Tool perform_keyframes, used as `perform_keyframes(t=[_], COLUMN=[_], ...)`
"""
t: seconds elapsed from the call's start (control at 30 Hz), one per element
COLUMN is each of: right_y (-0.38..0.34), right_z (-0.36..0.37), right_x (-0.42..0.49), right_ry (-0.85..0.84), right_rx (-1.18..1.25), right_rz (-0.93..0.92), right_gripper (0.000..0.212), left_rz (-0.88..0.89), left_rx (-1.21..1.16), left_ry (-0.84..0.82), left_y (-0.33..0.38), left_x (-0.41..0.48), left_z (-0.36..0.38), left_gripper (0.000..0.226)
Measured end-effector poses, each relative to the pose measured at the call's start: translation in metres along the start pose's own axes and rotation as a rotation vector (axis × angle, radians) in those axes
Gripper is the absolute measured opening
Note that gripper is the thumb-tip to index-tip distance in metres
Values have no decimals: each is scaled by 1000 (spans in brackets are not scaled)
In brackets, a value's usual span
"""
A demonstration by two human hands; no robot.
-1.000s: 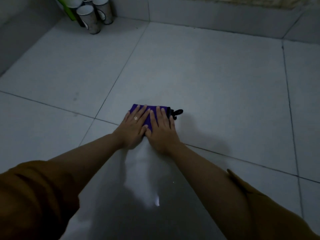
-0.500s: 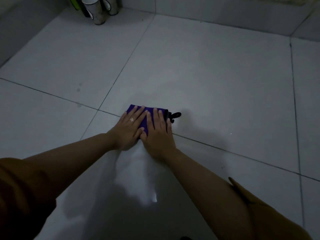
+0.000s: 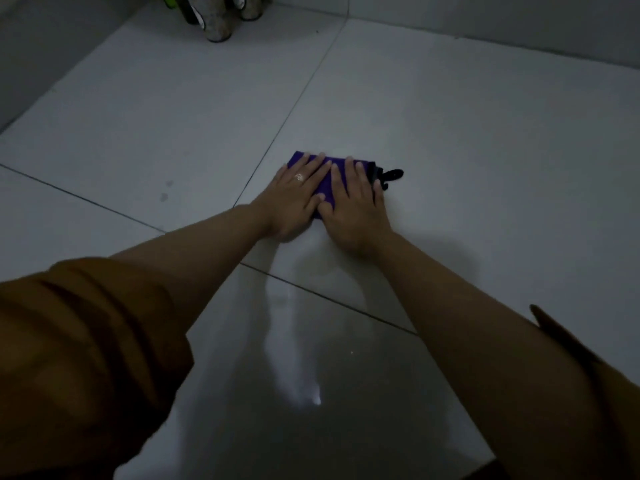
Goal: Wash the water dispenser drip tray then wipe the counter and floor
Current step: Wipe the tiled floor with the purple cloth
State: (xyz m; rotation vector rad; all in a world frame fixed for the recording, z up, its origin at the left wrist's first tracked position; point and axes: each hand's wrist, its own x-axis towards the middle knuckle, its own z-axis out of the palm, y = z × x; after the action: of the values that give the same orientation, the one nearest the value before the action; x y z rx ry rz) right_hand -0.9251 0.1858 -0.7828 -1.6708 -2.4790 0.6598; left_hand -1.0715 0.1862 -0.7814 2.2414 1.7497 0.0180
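Note:
A folded purple cloth (image 3: pixel 326 185) lies on the white tiled floor (image 3: pixel 485 161), just past a grout line. My left hand (image 3: pixel 294 199), wearing a ring, presses flat on the cloth's left half. My right hand (image 3: pixel 356 206) presses flat on its right half, thumbs nearly touching. A black hanging loop (image 3: pixel 393 175) sticks out from the cloth's right end. Most of the cloth is hidden under my palms. A shiny wet streak (image 3: pixel 294 341) runs on the tile from my hands back toward me. The drip tray is not in view.
Several paper cups (image 3: pixel 216 20) stand in the far left corner against the wall. A low tiled wall (image 3: pixel 485 15) runs along the back, and another wall (image 3: pixel 41 46) closes the left side. Small dark spots (image 3: pixel 165 190) mark the tile left of my hands.
Both hands have pushed the cloth forward, away from me, across the grout line. The wet streak behind them has grown longer.

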Motion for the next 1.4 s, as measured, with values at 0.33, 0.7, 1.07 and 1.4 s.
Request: perform_keyframes(t=[0.33, 0.7, 1.07, 1.4], right_y=[-4, -8, -37, -21], right_z=[-17, -16, 12, 32], right_x=[85, 94, 9, -106], right_ry=[12, -12, -51, 1], right_rx=[-3, -2, 1, -17], right_rz=[0, -27, -178, -215], right_gripper=[59, 60, 59, 60], left_rz=[-18, -61, -213, -266], left_rx=[45, 0, -44, -58], left_ry=[23, 38, 12, -56], left_y=[-49, -52, -28, 49], left_x=[78, 71, -35, -120], left_z=[-25, -27, -8, 20], left_gripper=[55, 55, 55, 57])
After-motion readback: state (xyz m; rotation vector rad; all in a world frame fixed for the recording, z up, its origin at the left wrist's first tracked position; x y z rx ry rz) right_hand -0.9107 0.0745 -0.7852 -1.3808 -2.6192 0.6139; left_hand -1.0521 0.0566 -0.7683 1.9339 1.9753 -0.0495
